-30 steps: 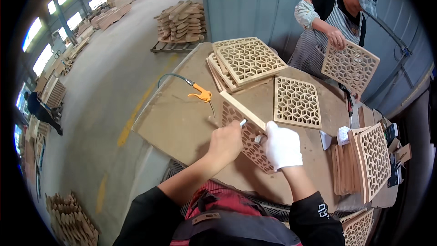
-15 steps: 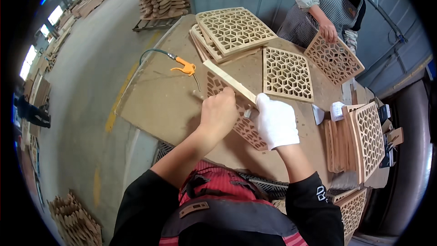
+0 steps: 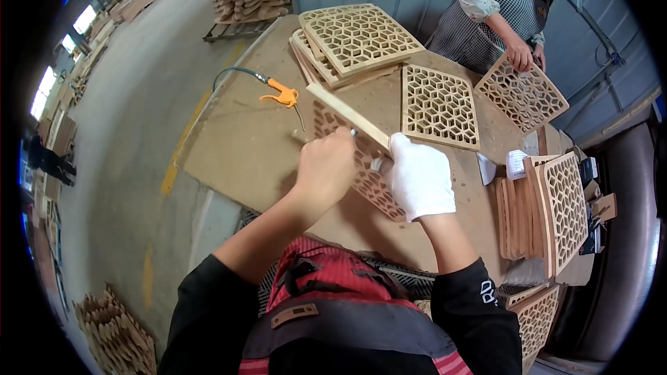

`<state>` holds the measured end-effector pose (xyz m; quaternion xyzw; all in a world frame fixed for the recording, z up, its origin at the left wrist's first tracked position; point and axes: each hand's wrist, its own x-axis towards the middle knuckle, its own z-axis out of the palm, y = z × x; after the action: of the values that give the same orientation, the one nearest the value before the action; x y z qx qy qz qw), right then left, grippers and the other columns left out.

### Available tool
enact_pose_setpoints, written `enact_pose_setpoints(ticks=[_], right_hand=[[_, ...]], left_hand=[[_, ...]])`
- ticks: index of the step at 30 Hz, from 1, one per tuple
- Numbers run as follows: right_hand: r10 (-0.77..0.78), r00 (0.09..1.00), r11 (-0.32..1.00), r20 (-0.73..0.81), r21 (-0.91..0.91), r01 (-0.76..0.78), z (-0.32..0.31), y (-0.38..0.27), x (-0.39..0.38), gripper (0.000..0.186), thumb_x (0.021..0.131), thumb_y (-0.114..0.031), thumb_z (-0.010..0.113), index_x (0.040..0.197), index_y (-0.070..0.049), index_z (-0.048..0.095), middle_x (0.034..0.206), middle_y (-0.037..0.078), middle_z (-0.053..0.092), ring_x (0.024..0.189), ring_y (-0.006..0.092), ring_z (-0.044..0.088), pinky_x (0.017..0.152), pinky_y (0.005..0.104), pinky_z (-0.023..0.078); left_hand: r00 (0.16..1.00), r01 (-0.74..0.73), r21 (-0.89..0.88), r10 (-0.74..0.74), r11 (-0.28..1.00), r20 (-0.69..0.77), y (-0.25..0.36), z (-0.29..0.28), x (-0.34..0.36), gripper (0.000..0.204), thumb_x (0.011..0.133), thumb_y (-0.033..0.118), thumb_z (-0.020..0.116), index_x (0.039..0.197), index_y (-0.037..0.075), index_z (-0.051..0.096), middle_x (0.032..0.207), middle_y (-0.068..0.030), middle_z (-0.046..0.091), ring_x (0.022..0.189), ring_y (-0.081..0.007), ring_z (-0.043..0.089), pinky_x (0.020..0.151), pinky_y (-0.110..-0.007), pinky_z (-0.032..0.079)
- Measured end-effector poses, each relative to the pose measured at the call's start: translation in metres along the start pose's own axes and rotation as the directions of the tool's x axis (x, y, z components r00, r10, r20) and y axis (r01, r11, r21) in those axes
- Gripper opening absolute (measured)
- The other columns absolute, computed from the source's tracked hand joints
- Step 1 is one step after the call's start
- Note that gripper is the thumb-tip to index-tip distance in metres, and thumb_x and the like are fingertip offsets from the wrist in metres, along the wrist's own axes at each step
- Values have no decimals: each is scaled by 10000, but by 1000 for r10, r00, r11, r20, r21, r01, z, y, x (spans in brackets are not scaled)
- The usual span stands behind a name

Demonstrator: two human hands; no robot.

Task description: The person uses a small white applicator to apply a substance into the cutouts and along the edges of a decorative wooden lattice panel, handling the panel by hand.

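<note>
Hold the tilted panel (image 3: 352, 119) steady at 12 o'clock, the gloved right hand (image 3: 419, 177) clamped on its 4 o'clock edge. Guide the left hand (image 3: 325, 167), fist-curled with contents unclear, lightly along the panel.

Head cam's looking down & fwd from head ht, w/ L hand (image 3: 325, 168), R hand (image 3: 421, 177) & table (image 3: 233, 149) near.

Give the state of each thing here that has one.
Held panel: tilted on edge
Right hand: gloved, gripping held panel
Left hand: curled, apparently around a slim stick
Air gun: lying down, hose attached
Single panel: lying flat
Panel stack: unevenly piled
Co-worker's panel: held tilted
</note>
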<state>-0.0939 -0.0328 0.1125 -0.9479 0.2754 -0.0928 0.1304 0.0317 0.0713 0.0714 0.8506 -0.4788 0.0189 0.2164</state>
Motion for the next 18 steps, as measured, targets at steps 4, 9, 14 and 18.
enact_pose_setpoints(ticks=[4, 9, 14, 18], right_hand=[[-40, 995, 998, -90, 36, 44, 7, 0, -5, 178, 842, -204, 638, 831, -42, 565, 652, 199, 625, 649, 391, 636, 639, 475, 505], [10, 1000, 1000, -13, -18, -11, 6, 3, -1, 217, 844, -240, 656, 849, -40, 574, 660, 192, 634, 658, 387, 643, 645, 476, 507], [16, 999, 1000, 29, 2, -16, 1, 1, -1, 209, 846, -235, 654, 848, -38, 585, 674, 193, 642, 671, 384, 650, 655, 471, 511], [4, 999, 1000, 37, -27, -3, 0, -3, -4, 175, 837, -208, 650, 854, -46, 588, 682, 197, 643, 676, 381, 651, 651, 470, 511]], left_hand=[[997, -24, -37, 21, 999, -74, -2, 9, 1, 91, 838, 51, 503, 873, -23, 543, 725, -235, 642, 668, -426, 641, 632, -510, 512], [987, 131, -54, -125, 990, 104, 2, -4, -3, 172, 921, 120, 464, 886, -19, 560, 767, -239, 639, 734, -444, 621, 700, -506, 497], [999, 25, -523, -1, 852, 46, -15, 5, 12, 310, 943, 162, 459, 756, -13, 635, 724, -150, 622, 719, -320, 605, 722, -406, 486], [877, 476, -769, -160, 426, 454, -23, -14, 9, 226, 950, 144, 474, 821, 9, 602, 662, -6, 524, 517, -101, 417, 470, -253, 342]])
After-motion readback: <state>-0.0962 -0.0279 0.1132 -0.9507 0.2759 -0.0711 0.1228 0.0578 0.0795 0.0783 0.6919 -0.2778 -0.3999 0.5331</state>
